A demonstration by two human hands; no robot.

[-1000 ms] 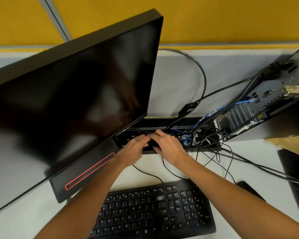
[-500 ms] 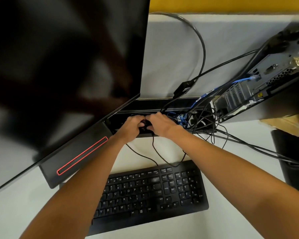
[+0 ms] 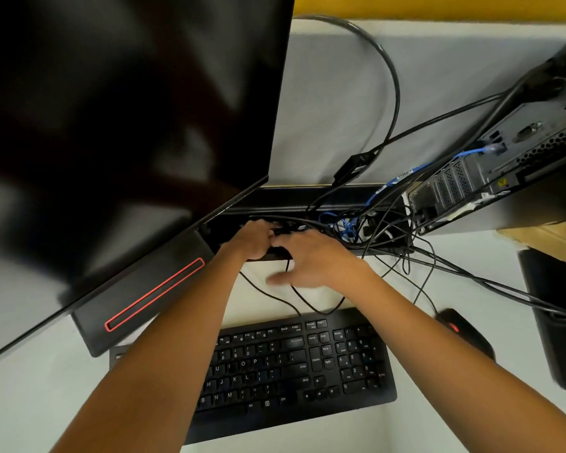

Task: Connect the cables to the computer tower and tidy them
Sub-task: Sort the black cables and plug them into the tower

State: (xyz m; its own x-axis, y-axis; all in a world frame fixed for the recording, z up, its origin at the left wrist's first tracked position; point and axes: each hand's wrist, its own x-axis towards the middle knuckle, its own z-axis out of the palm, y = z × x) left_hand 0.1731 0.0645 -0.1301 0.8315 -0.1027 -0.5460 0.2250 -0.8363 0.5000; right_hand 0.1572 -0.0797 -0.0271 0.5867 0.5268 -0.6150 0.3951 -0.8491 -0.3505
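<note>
A: Where do the cables stand? The grey computer tower (image 3: 490, 171) lies tilted on the white bench (image 3: 389, 429) at the right, its rear panel facing the person. A light blue network cable (image 3: 415, 170) and several thin black cables (image 3: 445, 125) run to that panel and look plugged in, though blur hides the individual sockets.

B: So the connecting seems largely done. The tidying looks to be the step in hand: the cables spill in a loose tangle (image 3: 366, 223) into the long black cable tray (image 3: 307, 197) set in the bench beside the tower, and more black leads trail off across the bench to the right.

A: And the hands? The left hand (image 3: 252, 238) reaches into the tray with fingers curled, its grip apparently closed on a black cable (image 3: 288, 228) or plug there; which of the two cannot be told. The right hand (image 3: 311, 256) lies just beside it, fingers spread and fairly straight over the tray's edge, blurred; whether it has hold of anything cannot be told.

B: Further out, a thin black cord (image 3: 265, 294) loops from the tray to the black keyboard (image 3: 291, 367). A black mouse with a red wheel (image 3: 461, 331) sits to its right, and the large dark monitor (image 3: 128, 125) fills the left.
</note>
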